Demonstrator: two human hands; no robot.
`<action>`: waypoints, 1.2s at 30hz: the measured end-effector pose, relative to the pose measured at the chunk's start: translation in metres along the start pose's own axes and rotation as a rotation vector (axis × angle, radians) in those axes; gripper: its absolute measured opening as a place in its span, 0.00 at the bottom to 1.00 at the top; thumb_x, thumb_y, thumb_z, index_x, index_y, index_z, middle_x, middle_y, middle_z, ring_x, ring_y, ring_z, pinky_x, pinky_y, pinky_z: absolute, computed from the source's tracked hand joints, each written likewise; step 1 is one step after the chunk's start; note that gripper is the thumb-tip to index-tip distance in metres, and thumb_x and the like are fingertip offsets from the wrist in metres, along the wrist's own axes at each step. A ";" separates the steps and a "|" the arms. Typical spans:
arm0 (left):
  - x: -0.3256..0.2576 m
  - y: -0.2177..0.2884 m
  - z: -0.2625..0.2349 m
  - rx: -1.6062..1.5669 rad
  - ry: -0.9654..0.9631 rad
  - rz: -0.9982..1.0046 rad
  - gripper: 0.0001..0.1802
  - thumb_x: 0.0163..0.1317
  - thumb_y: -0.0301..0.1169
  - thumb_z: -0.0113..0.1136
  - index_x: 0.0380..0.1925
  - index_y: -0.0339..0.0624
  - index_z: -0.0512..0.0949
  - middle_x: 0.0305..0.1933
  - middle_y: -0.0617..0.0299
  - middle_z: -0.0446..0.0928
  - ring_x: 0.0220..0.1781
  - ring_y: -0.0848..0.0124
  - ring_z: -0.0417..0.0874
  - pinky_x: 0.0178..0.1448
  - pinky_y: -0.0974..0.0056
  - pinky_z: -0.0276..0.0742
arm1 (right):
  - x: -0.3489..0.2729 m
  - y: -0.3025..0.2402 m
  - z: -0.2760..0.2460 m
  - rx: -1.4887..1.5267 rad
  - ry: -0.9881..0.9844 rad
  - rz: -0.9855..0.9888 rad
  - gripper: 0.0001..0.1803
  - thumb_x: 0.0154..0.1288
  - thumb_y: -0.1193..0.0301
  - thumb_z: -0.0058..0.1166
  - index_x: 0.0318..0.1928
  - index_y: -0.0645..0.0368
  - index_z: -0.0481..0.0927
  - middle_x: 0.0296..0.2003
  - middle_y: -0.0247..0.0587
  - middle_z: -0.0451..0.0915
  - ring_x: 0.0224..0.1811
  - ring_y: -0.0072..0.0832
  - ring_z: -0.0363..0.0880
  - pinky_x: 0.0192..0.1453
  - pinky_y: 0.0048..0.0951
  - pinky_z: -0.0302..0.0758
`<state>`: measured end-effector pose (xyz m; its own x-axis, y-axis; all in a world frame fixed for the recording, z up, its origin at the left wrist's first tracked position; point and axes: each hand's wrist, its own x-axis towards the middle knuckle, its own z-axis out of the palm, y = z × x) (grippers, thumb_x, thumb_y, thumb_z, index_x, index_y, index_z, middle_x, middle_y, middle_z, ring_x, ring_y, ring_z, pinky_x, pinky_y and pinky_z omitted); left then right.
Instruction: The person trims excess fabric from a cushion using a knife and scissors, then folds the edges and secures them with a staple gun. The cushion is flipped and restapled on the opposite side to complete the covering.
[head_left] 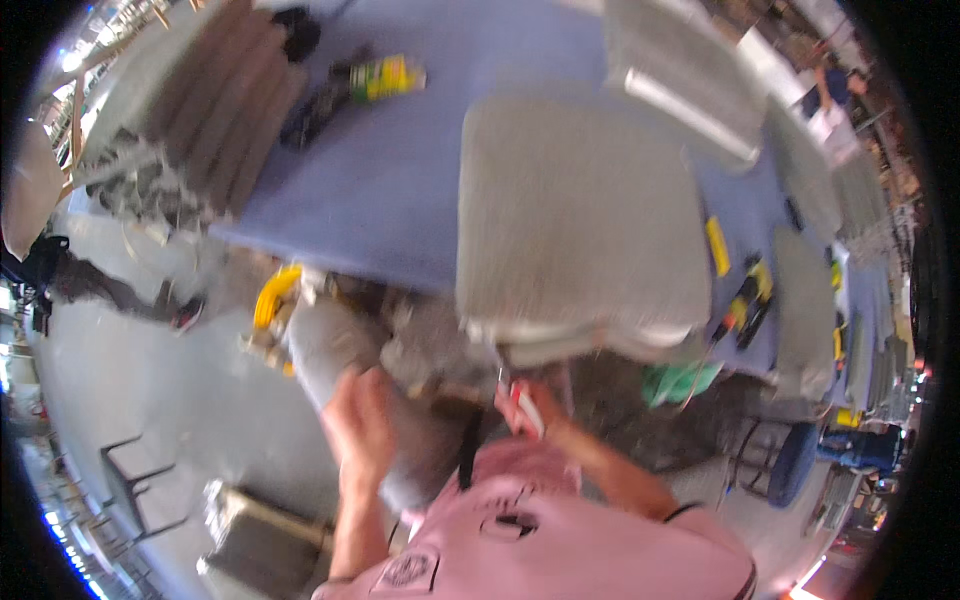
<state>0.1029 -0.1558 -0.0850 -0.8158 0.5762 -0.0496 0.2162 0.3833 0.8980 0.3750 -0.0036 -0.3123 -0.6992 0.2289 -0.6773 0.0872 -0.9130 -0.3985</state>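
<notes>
Grey seat cushion (575,215) overhangs the blue tabletop (400,170) edge, right above the hands. Right hand (528,408), gripping a small red-and-white tool (527,410), is nearer; left hand (362,415) clutches grey fabric (330,345).

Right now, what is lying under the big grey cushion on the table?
The grey cushion lies on a blue table cover. Its near edge overhangs the table, where the right hand holds a small red and white tool. Whatever lies beneath its middle is covered.

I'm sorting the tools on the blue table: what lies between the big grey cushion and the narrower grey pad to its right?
In the head view, a yellow bar-shaped tool and a yellow-and-black tool lie on the blue table between the big grey cushion and the narrower grey pad.
</notes>
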 end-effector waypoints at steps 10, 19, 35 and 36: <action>0.140 -0.085 -0.104 0.747 0.568 0.356 0.20 0.77 0.31 0.64 0.65 0.36 0.82 0.60 0.42 0.87 0.62 0.43 0.88 0.68 0.46 0.81 | -0.119 -0.114 0.079 -1.117 0.179 -1.020 0.09 0.73 0.69 0.71 0.39 0.57 0.81 0.29 0.29 0.81 0.29 0.18 0.80 0.31 0.26 0.76; 0.085 0.005 0.099 0.032 -0.353 0.157 0.46 0.80 0.57 0.59 0.80 0.29 0.64 0.67 0.32 0.83 0.69 0.40 0.85 0.72 0.46 0.80 | -0.163 -0.292 -0.062 -1.328 1.449 -1.185 0.25 0.80 0.49 0.64 0.49 0.61 0.78 0.34 0.57 0.82 0.36 0.57 0.82 0.45 0.48 0.79; 0.134 0.054 0.047 0.152 0.241 0.434 0.34 0.78 0.48 0.61 0.66 0.25 0.78 0.51 0.26 0.86 0.54 0.30 0.89 0.59 0.39 0.84 | -0.070 -0.309 -0.043 -0.229 0.757 -1.239 0.32 0.79 0.44 0.67 0.65 0.58 0.80 0.50 0.29 0.79 0.52 0.22 0.76 0.59 0.30 0.73; 0.141 0.051 0.025 0.238 0.261 0.433 0.34 0.79 0.48 0.61 0.68 0.25 0.77 0.52 0.25 0.86 0.53 0.31 0.89 0.58 0.39 0.85 | -0.060 -0.304 -0.001 -0.304 0.742 -1.186 0.31 0.79 0.45 0.66 0.64 0.59 0.80 0.49 0.29 0.79 0.51 0.23 0.76 0.59 0.30 0.73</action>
<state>0.0117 -0.0370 -0.0568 -0.7249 0.5311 0.4387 0.6515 0.3216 0.6872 0.3913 0.2608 -0.1510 0.0532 0.9984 0.0205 -0.0635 0.0239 -0.9977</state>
